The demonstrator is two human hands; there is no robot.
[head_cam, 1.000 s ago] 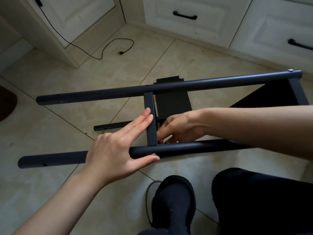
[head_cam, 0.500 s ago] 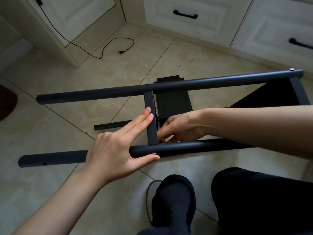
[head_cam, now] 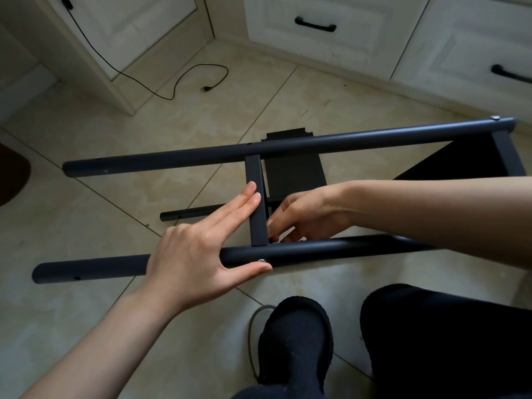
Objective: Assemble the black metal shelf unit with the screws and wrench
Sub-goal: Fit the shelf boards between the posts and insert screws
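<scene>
The black shelf frame lies on its side on the tiled floor. Its near tube [head_cam: 345,249] and far tube [head_cam: 374,138] are joined by a short crossbar [head_cam: 254,171]. My left hand [head_cam: 195,254] rests straight fingers on the crossbar, and its thumb lies under the near tube beside a silver screw [head_cam: 261,260]. My right hand [head_cam: 311,211] reaches in from the right, fingers curled at the inner side of the crossbar's lower joint. What those fingers hold is hidden. A black shelf panel [head_cam: 293,174] shows behind the crossbar. No wrench is visible.
A lower frame tube [head_cam: 187,216] runs near the floor behind my left hand. White cabinets [head_cam: 316,24] stand at the back, and a loose black cable [head_cam: 178,82] lies on the tiles. My foot in a black slipper [head_cam: 293,341] is under the near tube. A dark mat [head_cam: 11,174] is at far left.
</scene>
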